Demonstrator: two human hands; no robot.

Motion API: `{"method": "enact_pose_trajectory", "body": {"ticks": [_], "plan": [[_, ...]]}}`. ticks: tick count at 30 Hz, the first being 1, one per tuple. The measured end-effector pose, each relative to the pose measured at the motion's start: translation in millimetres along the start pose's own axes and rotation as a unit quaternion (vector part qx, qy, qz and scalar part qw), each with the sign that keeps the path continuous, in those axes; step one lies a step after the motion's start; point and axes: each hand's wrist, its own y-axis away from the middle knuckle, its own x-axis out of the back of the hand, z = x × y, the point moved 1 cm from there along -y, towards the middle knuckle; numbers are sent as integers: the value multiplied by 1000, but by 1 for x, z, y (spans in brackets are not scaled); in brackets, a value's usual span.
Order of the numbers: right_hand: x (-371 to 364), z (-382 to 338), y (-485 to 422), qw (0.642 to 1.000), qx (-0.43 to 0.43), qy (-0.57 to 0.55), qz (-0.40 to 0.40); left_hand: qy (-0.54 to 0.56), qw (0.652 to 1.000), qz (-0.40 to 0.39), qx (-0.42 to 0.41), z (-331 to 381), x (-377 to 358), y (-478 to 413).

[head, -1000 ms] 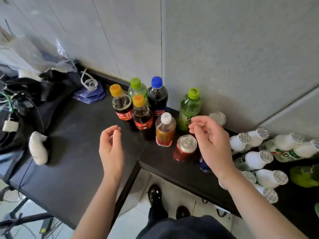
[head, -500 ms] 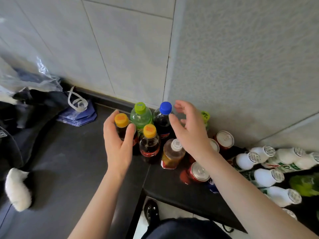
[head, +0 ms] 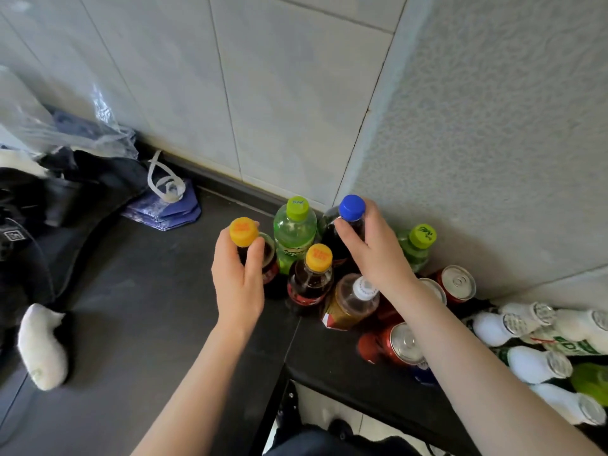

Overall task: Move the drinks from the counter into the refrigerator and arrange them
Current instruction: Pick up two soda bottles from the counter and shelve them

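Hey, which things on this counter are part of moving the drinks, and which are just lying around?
Job: orange-capped bottle in the left hand; blue-capped bottle in the right hand; second orange-capped bottle; green bottles; amber bottle; red cans; white bottles lying on their sides.
Lying about: folded blue bag; clear plastic bag; dark fabric; white sock-like item.
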Motion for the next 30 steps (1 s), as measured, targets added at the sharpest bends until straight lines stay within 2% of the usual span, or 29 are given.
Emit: {"method": "enact_pose_trajectory", "body": {"ticks": [2,6,9,14,21,25,30], "plan": [[1,3,-3,1000,-7,-9,-6,-3,1000,27,-4,5,6,0],[3,3,-3,999,12,-7,48,-29,997,63,-33,22,20,3],[12,-3,5,994,52,-4,94,-36,993,99,-48,39,29,7],[54,-34,23,970,135,-82,185,-25,984,153,-89,78,40,21],[120,-86,54,928,264,-166,202,-32,965,206,-158,147,49,53],[139,-111,85,900,304,-234,205,-44,950,225,-212,186,57,81],[131,-117,136,885,342,-271,162,-9,956,230,-184,213,71,136]]}}
